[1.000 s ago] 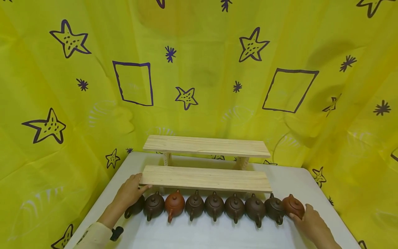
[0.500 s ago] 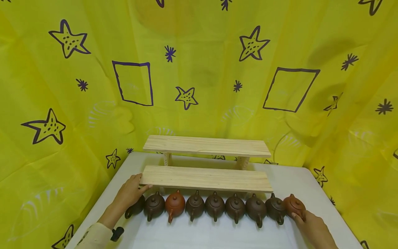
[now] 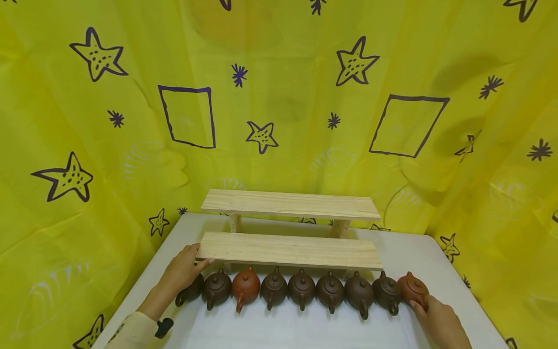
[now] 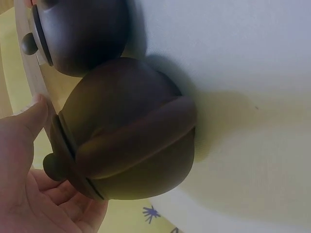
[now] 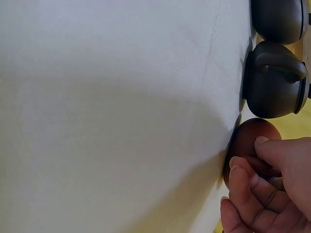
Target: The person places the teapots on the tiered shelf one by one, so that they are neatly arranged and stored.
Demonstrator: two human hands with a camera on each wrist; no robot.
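My left hand (image 3: 183,269) holds the left end of the lower wooden shelf (image 3: 289,248), its thumb at the board's front edge. Just beneath that hand sits a dark brown teapot (image 4: 121,131), partly hidden in the head view. At the right end of the row, my right hand (image 3: 439,320) pinches the handle side of a reddish-brown teapot (image 3: 411,288), which rests on the table. In the right wrist view, thumb and curled fingers cover that handle (image 5: 265,165). Beside it stands another dark teapot (image 3: 387,291).
Several more teapots, mostly dark, line the shelf's front, handles toward me; one is orange-red (image 3: 246,287). A higher wooden shelf (image 3: 289,203) stands behind. All are on a white table (image 3: 305,329), with a yellow patterned curtain (image 3: 287,97) around the back and sides.
My right hand has slid from the reddish-brown teapot's right side down to its handle, and its fingers have curled in. The left hand and the shelves stay where they were.
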